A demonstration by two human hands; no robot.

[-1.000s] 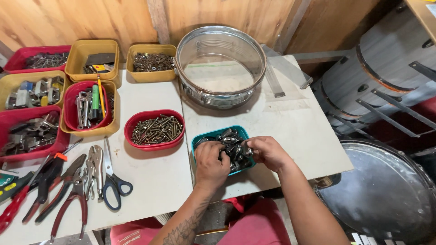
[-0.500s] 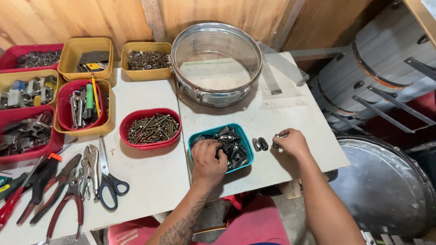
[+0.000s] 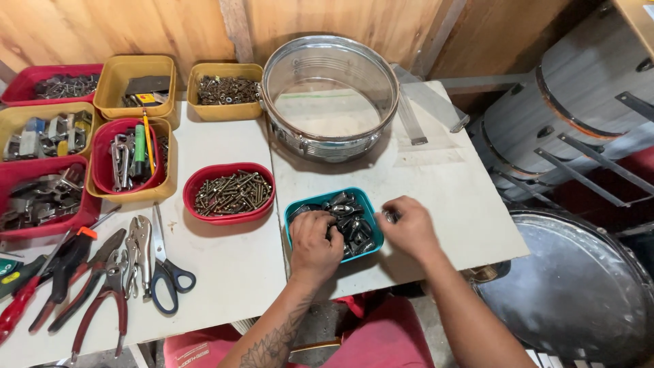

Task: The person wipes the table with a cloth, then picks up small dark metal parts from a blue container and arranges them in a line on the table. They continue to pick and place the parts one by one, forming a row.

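Right hand (image 3: 407, 230) back beside teal tray (image 3: 372, 228) (pinching fittings); left hand (image 3: 315, 244) grips inside.

A single camera, worn on the person's head, looks steeply down and forward over a white table (image 3: 436, 184) toward a wooden wall (image 3: 122, 27) at the top edge. It sits close: forearms enter from the bottom edge, and the left hand (image 3: 315, 247) and right hand (image 3: 407, 228) fall just below centre. There is no second view to overlap with it.
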